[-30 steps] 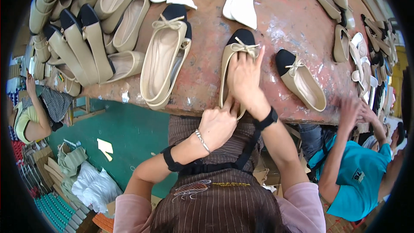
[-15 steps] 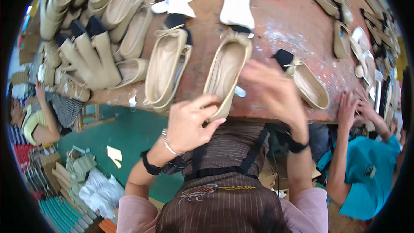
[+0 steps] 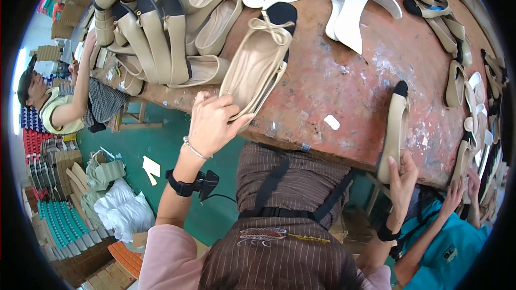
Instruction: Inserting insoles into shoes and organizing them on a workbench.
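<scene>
My left hand [image 3: 217, 121] is closed on the heel of a beige ballet flat [image 3: 250, 67] with a black toe and a thin bow, its opening facing up. Part of another beige shoe [image 3: 275, 87] shows beneath its right side. At the table's near edge on the right, my right hand [image 3: 402, 178] grips the heel of a second beige ballet flat [image 3: 395, 129]. That one is turned on its side, its black toe pointing away from me. My thumb lies along its heel; some of the fingers are hidden.
Piled beige flats [image 3: 156, 43] crowd the table's left. White insole-shaped pieces [image 3: 352, 19] lie at the back, more shoes [image 3: 438, 27] along the right. A white scrap [image 3: 331, 122] is on the worn red tabletop [image 3: 317, 91]. Co-workers are at left [image 3: 64, 102] and right [image 3: 451, 247].
My left hand has shifted left with a flat, now above another shoe. My right hand has gone right and taken hold of the flat lying there, which has turned onto its side.
</scene>
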The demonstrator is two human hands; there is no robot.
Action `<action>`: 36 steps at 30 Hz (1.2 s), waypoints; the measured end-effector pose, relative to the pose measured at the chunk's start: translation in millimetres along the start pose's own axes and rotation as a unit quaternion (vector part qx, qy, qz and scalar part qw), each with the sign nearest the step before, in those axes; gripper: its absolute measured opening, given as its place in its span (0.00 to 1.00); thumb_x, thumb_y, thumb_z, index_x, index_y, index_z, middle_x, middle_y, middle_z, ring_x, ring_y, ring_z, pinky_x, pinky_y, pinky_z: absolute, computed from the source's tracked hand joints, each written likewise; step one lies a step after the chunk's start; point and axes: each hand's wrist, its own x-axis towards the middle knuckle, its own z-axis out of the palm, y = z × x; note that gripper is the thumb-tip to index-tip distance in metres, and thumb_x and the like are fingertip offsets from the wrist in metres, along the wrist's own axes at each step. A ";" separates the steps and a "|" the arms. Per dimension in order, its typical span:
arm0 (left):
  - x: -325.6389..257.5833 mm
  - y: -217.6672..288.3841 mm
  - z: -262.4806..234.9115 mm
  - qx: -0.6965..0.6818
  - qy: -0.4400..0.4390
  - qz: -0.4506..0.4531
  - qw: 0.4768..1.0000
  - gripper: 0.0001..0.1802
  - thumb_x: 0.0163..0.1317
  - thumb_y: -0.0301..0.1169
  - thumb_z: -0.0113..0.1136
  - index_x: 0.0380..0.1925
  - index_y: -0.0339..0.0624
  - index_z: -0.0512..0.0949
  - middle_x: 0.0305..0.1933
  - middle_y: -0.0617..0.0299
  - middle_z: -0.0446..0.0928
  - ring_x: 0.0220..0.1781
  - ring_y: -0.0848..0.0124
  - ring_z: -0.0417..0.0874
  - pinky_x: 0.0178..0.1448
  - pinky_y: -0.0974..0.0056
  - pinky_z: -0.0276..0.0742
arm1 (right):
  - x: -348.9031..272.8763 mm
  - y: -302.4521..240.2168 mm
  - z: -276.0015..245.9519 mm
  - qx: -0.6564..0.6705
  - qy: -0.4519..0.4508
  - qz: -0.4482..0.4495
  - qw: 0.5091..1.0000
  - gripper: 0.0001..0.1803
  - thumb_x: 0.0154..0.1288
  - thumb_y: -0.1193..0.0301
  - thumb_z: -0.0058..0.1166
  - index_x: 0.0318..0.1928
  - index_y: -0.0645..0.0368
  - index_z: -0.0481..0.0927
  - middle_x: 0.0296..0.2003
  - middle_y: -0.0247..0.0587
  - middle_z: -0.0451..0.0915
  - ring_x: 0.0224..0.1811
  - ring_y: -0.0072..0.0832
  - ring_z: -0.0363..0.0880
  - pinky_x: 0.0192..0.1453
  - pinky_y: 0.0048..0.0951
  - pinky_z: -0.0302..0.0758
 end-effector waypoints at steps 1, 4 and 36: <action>2.4 0.2 5.0 0.011 0.031 0.011 0.999 0.17 0.54 0.42 0.71 0.19 0.42 0.80 0.26 0.59 0.72 0.28 0.61 0.76 0.42 0.58 0.66 | 0.0 -13.7 6.0 0.129 -0.021 0.009 0.991 0.07 0.70 0.73 0.55 0.41 0.64 0.75 0.29 0.32 0.73 0.31 0.20 0.70 0.36 0.25 0.67; -3.8 8.7 17.3 -0.024 0.133 -0.028 0.990 0.16 0.51 0.42 0.74 0.26 0.41 0.82 0.32 0.60 0.75 0.30 0.60 0.77 0.43 0.57 0.67 | 14.4 -70.2 31.0 0.336 -0.035 -0.025 0.941 0.12 0.75 0.71 0.47 0.53 0.65 0.72 0.39 0.31 0.77 0.38 0.15 0.72 0.43 0.19 0.69; 21.1 -12.7 103.6 -0.111 0.386 -0.173 0.899 0.56 0.43 0.31 0.81 0.69 0.31 0.57 0.69 0.45 0.61 0.71 0.51 0.64 0.75 0.50 0.58 | 87.6 35.7 -16.3 -0.381 0.071 0.004 0.922 0.10 0.55 0.73 0.61 0.37 0.65 0.81 0.31 0.51 0.83 0.37 0.52 0.80 0.42 0.48 0.77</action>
